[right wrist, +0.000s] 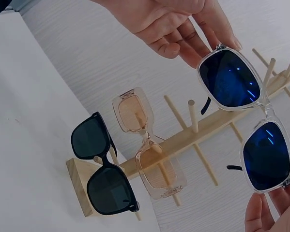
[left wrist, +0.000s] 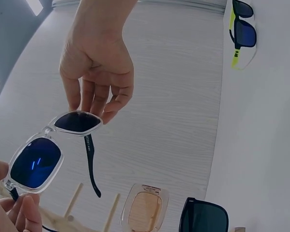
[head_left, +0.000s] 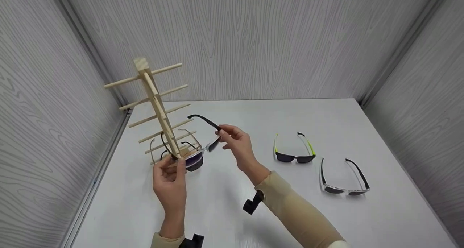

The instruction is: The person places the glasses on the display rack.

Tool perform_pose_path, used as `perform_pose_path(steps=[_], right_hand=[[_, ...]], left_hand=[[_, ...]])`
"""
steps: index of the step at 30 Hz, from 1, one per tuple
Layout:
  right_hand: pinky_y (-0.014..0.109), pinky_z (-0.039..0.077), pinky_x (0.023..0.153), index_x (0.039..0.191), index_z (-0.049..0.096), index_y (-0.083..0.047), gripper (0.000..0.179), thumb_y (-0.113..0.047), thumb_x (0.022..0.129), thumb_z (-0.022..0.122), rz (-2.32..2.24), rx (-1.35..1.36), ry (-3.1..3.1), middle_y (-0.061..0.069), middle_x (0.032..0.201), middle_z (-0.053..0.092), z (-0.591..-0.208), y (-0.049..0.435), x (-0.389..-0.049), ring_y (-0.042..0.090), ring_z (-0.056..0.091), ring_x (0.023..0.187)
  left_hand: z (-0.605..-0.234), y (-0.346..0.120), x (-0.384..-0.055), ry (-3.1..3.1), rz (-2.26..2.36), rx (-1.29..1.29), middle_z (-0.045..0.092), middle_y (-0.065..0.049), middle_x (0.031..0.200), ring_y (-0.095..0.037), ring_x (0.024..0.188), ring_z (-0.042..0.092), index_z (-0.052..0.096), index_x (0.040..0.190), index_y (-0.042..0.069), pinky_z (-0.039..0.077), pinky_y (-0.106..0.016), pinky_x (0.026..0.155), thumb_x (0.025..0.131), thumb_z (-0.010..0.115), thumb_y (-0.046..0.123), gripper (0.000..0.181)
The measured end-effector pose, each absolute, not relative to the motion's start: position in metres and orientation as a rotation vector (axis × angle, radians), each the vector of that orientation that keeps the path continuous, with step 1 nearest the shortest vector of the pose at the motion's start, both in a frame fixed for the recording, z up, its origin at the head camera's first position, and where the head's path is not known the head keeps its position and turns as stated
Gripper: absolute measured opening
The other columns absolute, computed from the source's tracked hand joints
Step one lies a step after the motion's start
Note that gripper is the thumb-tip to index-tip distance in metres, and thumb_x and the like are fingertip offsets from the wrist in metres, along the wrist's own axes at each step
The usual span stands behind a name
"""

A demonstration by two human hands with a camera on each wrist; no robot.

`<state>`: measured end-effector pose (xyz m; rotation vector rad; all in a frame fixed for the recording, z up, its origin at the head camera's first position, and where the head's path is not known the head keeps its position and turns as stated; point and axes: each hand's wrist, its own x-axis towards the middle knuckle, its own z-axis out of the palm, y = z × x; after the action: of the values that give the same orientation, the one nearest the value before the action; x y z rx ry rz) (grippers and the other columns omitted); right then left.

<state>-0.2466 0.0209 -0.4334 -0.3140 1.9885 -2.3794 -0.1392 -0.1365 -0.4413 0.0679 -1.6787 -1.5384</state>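
Sunglasses with a clear frame, blue lenses and dark temples (left wrist: 36, 162) are held up in front of a wooden display stand (head_left: 157, 103). My left hand (head_left: 170, 182) grips one end of the frame near the hinge. The other end is pinched by my right hand (head_left: 237, 144), close to where the temple joins. Both temples are unfolded and point toward the stand. Lower on the stand hang peach-lensed sunglasses (right wrist: 132, 113) and black sunglasses (right wrist: 106, 191); in the head view the held pair and my left hand partly cover them.
On the white table (head_left: 232, 219) to the right lie black-and-yellow sunglasses (head_left: 295, 158) and a clear-framed pair with black temples (head_left: 344, 191). Several bare rods (head_left: 166, 69) stick out from the stand's upper part. Grey wood-grain panels (head_left: 235, 41) surround the table.
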Motion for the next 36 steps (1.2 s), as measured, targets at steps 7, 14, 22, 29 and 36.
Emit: perform_pose_path(steps=[7, 14, 22, 29, 36], right_hand=[[0.027, 0.048, 0.063, 0.115, 0.062, -0.003, 0.029, -0.018, 0.090, 0.063, -2.337, -0.318, 2.042, 0.008, 0.100, 0.066, -0.434, 0.004, -0.251, 0.017, 0.060, 0.083], [0.034, 0.051, 0.066, 0.113, 0.063, -0.005, 0.026, -0.017, 0.090, 0.063, -2.283, -0.327, 2.101, 0.004, 0.097, 0.065, -0.433, -0.009, -0.255, 0.019, 0.061, 0.082], [0.026, 0.049, 0.061, 0.113, 0.063, -0.004, 0.027, -0.015, 0.088, 0.065, -2.245, -0.341, 2.112, 0.005, 0.095, 0.064, -0.432, -0.023, -0.258, 0.017, 0.060, 0.081], [0.033, 0.051, 0.066, 0.113, 0.063, -0.005, 0.028, -0.015, 0.088, 0.066, -2.216, -0.312, 2.118, 0.004, 0.096, 0.064, -0.435, -0.030, -0.257, 0.015, 0.061, 0.082], [0.043, 0.052, 0.072, 0.113, 0.064, -0.005, 0.026, -0.014, 0.088, 0.065, -2.220, -0.287, 2.113, 0.003, 0.093, 0.063, -0.437, -0.035, -0.257, 0.018, 0.061, 0.082]], left_hand=[[-0.429, -0.145, -0.137, -1.686, -1.557, 0.184, 0.056, -0.022, 0.100, -0.016, 0.079, 0.056, 0.053, 0.112, -0.013, 0.047, -0.016, 0.060, 0.086, 0.063, -0.002, 0.031], [-0.449, -0.166, -0.153, -1.673, -1.595, 0.260, 0.058, -0.011, 0.102, -0.018, 0.082, 0.055, 0.056, 0.116, -0.004, 0.048, -0.018, 0.064, 0.087, 0.066, 0.011, 0.034], [-0.451, -0.182, -0.160, -1.632, -1.645, 0.324, 0.059, -0.006, 0.104, -0.020, 0.086, 0.053, 0.058, 0.118, 0.001, 0.046, -0.019, 0.062, 0.088, 0.064, 0.014, 0.033], [-0.455, -0.191, -0.163, -1.610, -1.661, 0.383, 0.059, -0.009, 0.105, -0.020, 0.082, 0.053, 0.058, 0.119, 0.000, 0.044, -0.017, 0.055, 0.089, 0.063, 0.010, 0.032], [-0.456, -0.195, -0.166, -1.626, -1.658, 0.432, 0.059, -0.012, 0.108, -0.018, 0.086, 0.053, 0.059, 0.120, 0.001, 0.043, -0.017, 0.060, 0.090, 0.063, 0.014, 0.033]])
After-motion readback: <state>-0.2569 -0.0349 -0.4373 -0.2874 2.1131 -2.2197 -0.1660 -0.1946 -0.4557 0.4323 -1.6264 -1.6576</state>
